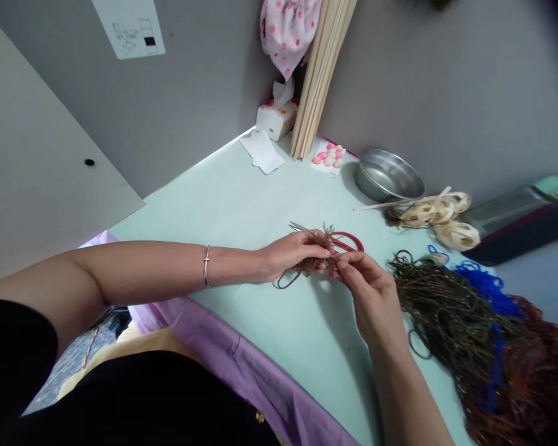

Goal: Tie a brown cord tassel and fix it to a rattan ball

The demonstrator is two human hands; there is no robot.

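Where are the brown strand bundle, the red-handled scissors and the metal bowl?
Brown strand bundle [310, 266]: head view, on its lower strands.
Red-handled scissors [353, 236]: head view, on the handle loop.
Metal bowl [390, 173]: head view, on its bare inside.

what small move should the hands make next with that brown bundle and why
Probably draw the right hand gently outward, tightening the end it seems to pinch, with the left hand as anchor: the left grips the brown bundle, the right fingertips meet at its edge, and the red-handled scissors appear to lie behind them.
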